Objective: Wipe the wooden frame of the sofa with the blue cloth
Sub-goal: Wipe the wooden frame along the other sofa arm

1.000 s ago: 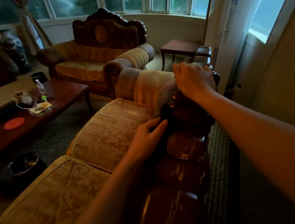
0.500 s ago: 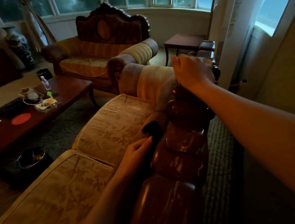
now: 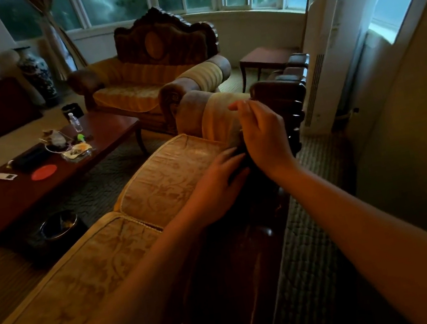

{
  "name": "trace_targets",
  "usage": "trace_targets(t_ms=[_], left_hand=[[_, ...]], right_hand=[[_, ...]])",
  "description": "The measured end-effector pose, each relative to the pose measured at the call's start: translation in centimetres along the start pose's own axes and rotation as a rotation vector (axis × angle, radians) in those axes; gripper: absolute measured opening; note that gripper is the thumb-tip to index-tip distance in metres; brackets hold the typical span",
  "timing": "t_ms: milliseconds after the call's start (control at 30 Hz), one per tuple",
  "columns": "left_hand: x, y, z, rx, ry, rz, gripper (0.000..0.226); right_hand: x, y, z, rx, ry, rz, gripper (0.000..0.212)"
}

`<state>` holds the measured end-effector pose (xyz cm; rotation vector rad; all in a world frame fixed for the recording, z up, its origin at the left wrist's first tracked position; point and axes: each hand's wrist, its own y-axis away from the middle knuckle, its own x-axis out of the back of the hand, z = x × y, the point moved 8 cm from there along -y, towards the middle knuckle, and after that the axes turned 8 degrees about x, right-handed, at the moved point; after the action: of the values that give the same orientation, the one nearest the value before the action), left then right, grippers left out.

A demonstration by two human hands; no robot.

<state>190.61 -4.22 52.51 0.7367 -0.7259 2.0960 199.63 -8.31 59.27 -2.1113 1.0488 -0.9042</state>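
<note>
Dark carved wooden frame [image 3: 253,246] along the sofa back mid-wipe: left hand [image 3: 217,181] presses the barely visible blue cloth [image 3: 239,167] onto it, fingers fairly straight; right hand [image 3: 264,135] hovers above, fingers loosely curled, empty. Next likely needs sliding the cloth along the rail

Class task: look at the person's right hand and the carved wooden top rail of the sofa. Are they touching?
Apart. In the head view the right hand hangs above the wooden frame, fingers loosely spread, not gripping it.
</note>
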Motion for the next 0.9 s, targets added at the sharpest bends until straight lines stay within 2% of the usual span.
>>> trace_targets(t_ms=[67, 133, 233, 300, 367, 433, 500, 567, 633, 733, 800, 900], left_hand=[[0.4, -1.7, -1.0, 0.103, 0.121, 0.016, 0.038], [0.6, -2.4, -1.9, 0.277, 0.303, 0.013, 0.037], [0.5, -1.7, -1.7, 0.51, 0.714, -0.004, 0.032], [0.5, -1.3, -0.3, 0.571, 1.046, -0.033, 0.039], [0.2, -1.3, 1.5, 0.55, 1.185, -0.069, 0.048], [-0.1, -1.2, 2.6, 0.568, 1.252, 0.005, 0.052], [-0.1, -0.8, 2.4, 0.611, 1.264, 0.072, 0.048], [0.2, -0.6, 1.1, 0.652, 1.383, 0.101, 0.048], [1.9, -0.2, -1.3, 0.659, 1.393, 0.227, 0.041], [3.0, 1.1, -3.0, 0.65, 1.239, 0.317, 0.022], [2.0, 1.5, -3.3, 0.642, 1.098, 0.319, 0.022], [0.6, 1.3, -3.7, 0.629, 1.09, 0.348, 0.027]], right_hand=[[0.8, 0.6, -0.5, -0.042, -0.013, -0.036, 0.027], [1.4, 1.3, -0.7, -0.074, 0.005, -0.096, 0.026], [2.7, 2.2, -0.9, -0.097, 0.037, -0.152, 0.025], [3.2, 2.8, -1.0, -0.13, -0.001, -0.19, 0.028], [2.4, 3.2, -1.2, -0.193, -0.046, -0.271, 0.034], [1.0, 3.5, -0.6, -0.254, 0.016, -0.353, 0.046], [0.3, 3.8, 0.9, -0.312, 0.19, -0.411, 0.058], [0.8, 4.5, 2.2, -0.313, 0.414, -0.435, 0.05], [1.6, 5.4, 1.9, -0.174, 0.525, -0.388, 0.039], [1.8, 7.6, -0.2, 0.017, 0.37, -0.353, 0.027], [0.9, 9.7, -2.1, 0.151, 0.402, -0.409, 0.027], [-0.8, 10.2, -3.4, 0.249, 0.488, -0.49, 0.025]])
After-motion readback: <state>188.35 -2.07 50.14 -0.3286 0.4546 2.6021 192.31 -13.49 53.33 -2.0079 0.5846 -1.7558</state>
